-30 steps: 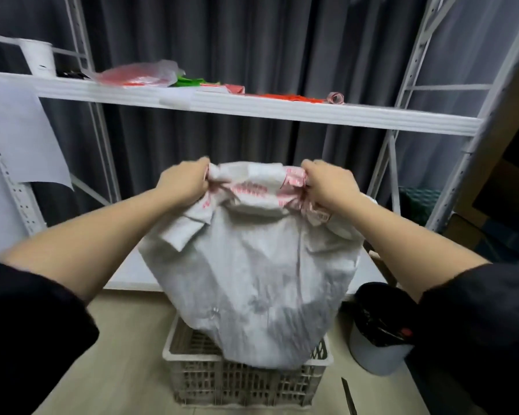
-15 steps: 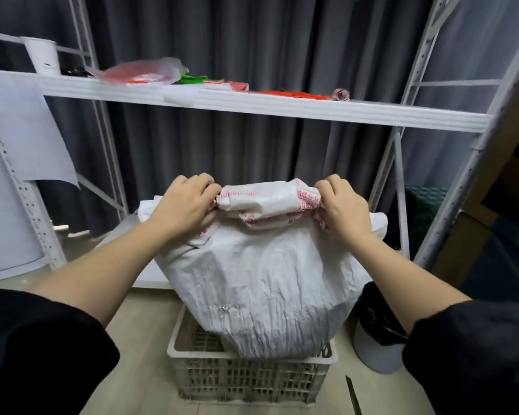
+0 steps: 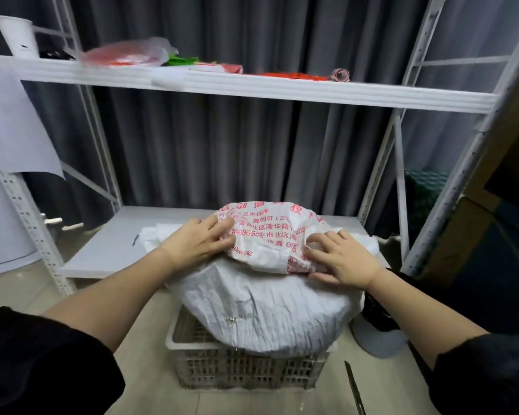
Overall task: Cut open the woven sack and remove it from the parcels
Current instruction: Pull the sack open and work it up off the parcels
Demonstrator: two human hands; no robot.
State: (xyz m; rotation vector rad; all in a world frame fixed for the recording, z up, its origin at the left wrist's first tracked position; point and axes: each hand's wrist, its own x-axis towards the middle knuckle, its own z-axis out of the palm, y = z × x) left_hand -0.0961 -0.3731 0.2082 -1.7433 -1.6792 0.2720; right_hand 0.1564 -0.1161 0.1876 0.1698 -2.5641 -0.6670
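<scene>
On top of the bulging sack in the crate, both flat, unclenched hands, left and right, press its folded printed end; knife lies near right.

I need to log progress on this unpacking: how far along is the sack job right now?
Done: the woven sack sits in the white crate, its red-printed top folded over. In hand: the left hand and right hand rest on that folded top with mostly straight fingers. Left: no cut shows and no parcels are visible; what looks like a knife lies untouched on the floor beside the crate.
</scene>
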